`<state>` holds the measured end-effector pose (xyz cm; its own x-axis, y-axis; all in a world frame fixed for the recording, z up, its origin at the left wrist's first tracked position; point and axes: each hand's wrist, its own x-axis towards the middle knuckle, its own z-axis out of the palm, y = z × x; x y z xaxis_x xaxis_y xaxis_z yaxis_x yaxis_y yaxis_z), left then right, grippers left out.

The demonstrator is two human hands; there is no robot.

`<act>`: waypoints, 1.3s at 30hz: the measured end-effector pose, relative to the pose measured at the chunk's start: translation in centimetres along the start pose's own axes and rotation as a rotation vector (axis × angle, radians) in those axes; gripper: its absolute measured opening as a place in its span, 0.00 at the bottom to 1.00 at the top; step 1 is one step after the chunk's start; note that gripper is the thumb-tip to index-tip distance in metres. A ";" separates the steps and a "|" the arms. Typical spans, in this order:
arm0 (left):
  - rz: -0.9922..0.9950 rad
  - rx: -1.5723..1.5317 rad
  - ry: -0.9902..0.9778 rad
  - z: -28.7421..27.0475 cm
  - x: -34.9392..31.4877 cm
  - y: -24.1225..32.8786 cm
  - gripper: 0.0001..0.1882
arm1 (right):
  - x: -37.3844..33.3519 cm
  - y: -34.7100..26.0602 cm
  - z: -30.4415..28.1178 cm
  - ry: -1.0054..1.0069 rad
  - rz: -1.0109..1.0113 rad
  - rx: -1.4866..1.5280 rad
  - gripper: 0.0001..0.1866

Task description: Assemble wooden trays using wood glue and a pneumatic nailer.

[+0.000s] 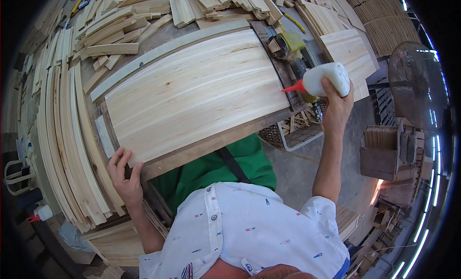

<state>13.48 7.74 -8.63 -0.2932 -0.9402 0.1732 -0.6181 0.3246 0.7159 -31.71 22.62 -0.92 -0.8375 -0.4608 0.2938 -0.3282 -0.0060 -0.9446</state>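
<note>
A pale wooden panel (192, 96) lies flat on the workbench in front of me. My right hand (338, 99) is wrapped round a white glue bottle (314, 81) and holds it tilted on its side. The bottle's red nozzle (292, 87) points left, with its tip at the panel's right edge; whether it touches I cannot tell. At the panel's near left corner is my left hand (126, 176), fingers apart, with fingertips resting on the corner and bench edge. Along the panel's far side runs a long wooden strip (165, 51).
A green-yellow nail gun (286, 45) lies beyond the panel's right end. Long wooden slats (65, 135) are stacked at left, and loose offcuts (117, 32) are heaped at the back. A crate of scraps (288, 135) stands below right, near a large fan (415, 84).
</note>
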 end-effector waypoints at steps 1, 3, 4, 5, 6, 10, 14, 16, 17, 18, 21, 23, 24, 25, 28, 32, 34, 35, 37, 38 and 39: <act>-0.004 -0.004 -0.002 0.1 0.1 0.1 0.20 | -0.4 -0.1 -0.5 -0.008 -0.001 -0.011 0.24; -0.006 -0.011 -0.007 0.1 0.3 0.1 0.20 | -0.9 -0.4 -1.1 0.001 0.016 0.001 0.23; -0.008 -0.016 -0.005 0.1 0.3 0.1 0.20 | -1.2 -0.6 -1.3 0.005 0.030 0.017 0.23; -0.011 -0.020 0.001 0.0 0.3 0.0 0.21 | -1.5 -1.0 -1.4 0.003 0.030 0.016 0.23; -0.018 -0.016 0.008 -0.1 0.2 0.0 0.21 | -1.7 -1.3 -1.2 0.018 0.051 0.016 0.22; -0.037 -0.031 0.038 -1.0 -0.7 -0.8 0.20 | -1.3 -1.6 0.2 -0.004 0.127 0.224 0.21; 0.049 -0.036 0.054 0.4 0.4 -0.2 0.19 | -1.3 -3.4 5.5 -0.220 0.207 0.432 0.24; 0.074 -0.066 0.069 0.4 0.5 0.2 0.19 | -2.4 -3.6 10.5 -0.350 0.273 0.537 0.25; 0.092 -0.044 0.068 0.0 0.5 0.3 0.19 | -3.0 -3.8 13.7 -0.430 0.273 0.565 0.24; 0.086 -0.045 0.055 -0.4 0.4 0.5 0.19 | -3.7 -3.9 16.9 -0.486 0.289 0.609 0.23; 0.073 -0.035 0.039 -1.4 -0.2 0.3 0.21 | -5.5 -4.9 25.7 -0.674 0.308 0.717 0.21; 0.046 -0.038 0.062 -1.6 -0.6 0.3 0.22 | -6.3 -4.6 29.9 -0.698 0.246 0.688 0.22; 0.019 -0.041 0.075 -1.7 -0.9 0.2 0.22 | -6.8 -4.7 31.5 -0.727 0.264 0.723 0.23; 0.041 -0.022 0.086 -1.6 -0.9 -0.1 0.24 | -7.0 -4.7 32.6 -0.729 0.263 0.722 0.23; 0.016 -0.030 0.089 -1.3 -1.1 -0.6 0.24 | -7.5 -4.4 34.6 -0.725 0.212 0.658 0.24; -0.019 -0.072 0.083 -1.2 -1.0 -0.7 0.25 | -7.8 -3.8 35.2 -0.696 0.179 0.576 0.26; 0.001 -0.099 0.095 -1.1 -1.0 -0.9 0.26 | -8.1 -4.1 34.6 -0.719 0.162 0.584 0.26; -0.007 -0.103 0.097 -1.2 -1.1 -0.9 0.26 | -8.5 -4.4 34.2 -0.714 0.174 0.571 0.25; -0.015 -0.145 0.096 -1.3 -1.1 -0.8 0.26 | -9.2 -4.8 33.1 -0.732 0.177 0.550 0.25; -0.025 -0.148 0.101 -1.3 -1.1 -0.9 0.26 | -9.5 -4.9 32.5 -0.742 0.179 0.534 0.25; -0.003 -0.136 0.097 -1.3 -1.0 -1.0 0.27 | -9.9 -5.0 31.9 -0.750 0.181 0.529 0.25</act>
<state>15.31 8.23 -8.68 -0.2151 -0.9490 0.2307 -0.5123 0.3107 0.8006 -7.84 -1.13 -3.82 -0.2946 -0.9454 0.1390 0.1750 -0.1964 -0.9648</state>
